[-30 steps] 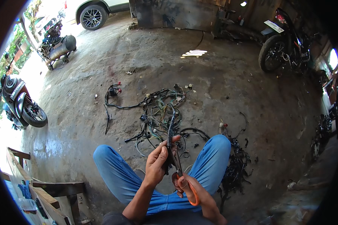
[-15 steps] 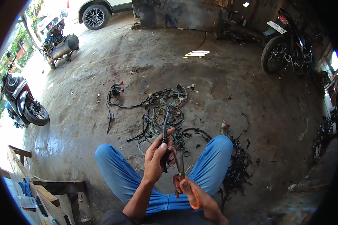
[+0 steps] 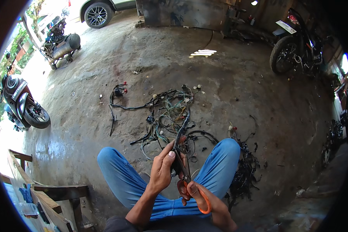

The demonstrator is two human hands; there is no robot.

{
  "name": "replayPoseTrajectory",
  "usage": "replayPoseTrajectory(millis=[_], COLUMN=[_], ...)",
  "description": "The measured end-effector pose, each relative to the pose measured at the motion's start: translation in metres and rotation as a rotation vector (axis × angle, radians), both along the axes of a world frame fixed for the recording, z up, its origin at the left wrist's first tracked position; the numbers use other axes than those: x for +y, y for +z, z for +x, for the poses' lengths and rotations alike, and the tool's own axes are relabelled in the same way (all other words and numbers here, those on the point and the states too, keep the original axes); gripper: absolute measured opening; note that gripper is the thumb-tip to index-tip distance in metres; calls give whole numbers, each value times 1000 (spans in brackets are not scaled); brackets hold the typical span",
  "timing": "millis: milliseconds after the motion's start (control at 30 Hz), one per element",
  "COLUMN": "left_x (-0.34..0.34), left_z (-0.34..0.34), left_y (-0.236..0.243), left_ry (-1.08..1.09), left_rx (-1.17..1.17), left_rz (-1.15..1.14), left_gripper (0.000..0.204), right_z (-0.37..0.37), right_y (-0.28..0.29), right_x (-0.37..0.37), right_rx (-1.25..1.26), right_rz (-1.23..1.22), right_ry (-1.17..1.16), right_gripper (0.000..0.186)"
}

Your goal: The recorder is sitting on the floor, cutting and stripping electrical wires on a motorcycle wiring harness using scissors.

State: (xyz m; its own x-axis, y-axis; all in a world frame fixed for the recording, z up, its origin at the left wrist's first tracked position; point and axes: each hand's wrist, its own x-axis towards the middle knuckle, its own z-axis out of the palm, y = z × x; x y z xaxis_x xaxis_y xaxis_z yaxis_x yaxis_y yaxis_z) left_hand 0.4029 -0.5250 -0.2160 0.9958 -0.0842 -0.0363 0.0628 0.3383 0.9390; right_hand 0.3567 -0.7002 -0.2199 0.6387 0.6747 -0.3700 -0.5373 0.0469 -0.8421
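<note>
My left hand [image 3: 162, 167] is closed round a black-wrapped wire bundle [image 3: 180, 133], thumb on top. The bundle runs up into a tangled wiring harness [image 3: 170, 116] on the ground, with green, yellow and black wires and pale connectors. My right hand [image 3: 201, 195] has its fingers through the orange handles of a pair of scissors [image 3: 207, 205]. The blades point up and lie against the bundle just beside my left fingers. Whether they cut into the wrapping is hard to make out.
Black scraps [image 3: 243, 174] are heaped right of my right knee. A wooden bench [image 3: 60, 192] stands at the lower left. Farther off are a motorcycle [image 3: 27, 102] at left, an air compressor [image 3: 63, 48], a car wheel [image 3: 98, 16] and another motorcycle [image 3: 286, 56] at right.
The scissors' blades have moved up and left against the wire bundle and look closer together. My left hand has shifted slightly right, and the bundle now leans to the right.
</note>
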Motion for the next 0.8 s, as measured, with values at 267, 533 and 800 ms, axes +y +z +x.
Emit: replayPoseTrajectory(millis=[267, 533, 800], left_x=[5, -1, -6], left_z=[0, 1, -6], left_y=[-3, -10, -3], left_ry=[-3, -27, 67], left_rx=[-9, -91, -107], left_rz=[162, 322, 483], left_gripper=[48, 48, 45], right_z=[5, -5, -10], right_y=[6, -8, -7], right_x=[-3, -3, 5], right_rx=[150, 274, 342], right_rz=[91, 202, 261], right_ry=[48, -25, -62], right_gripper=[64, 67, 74])
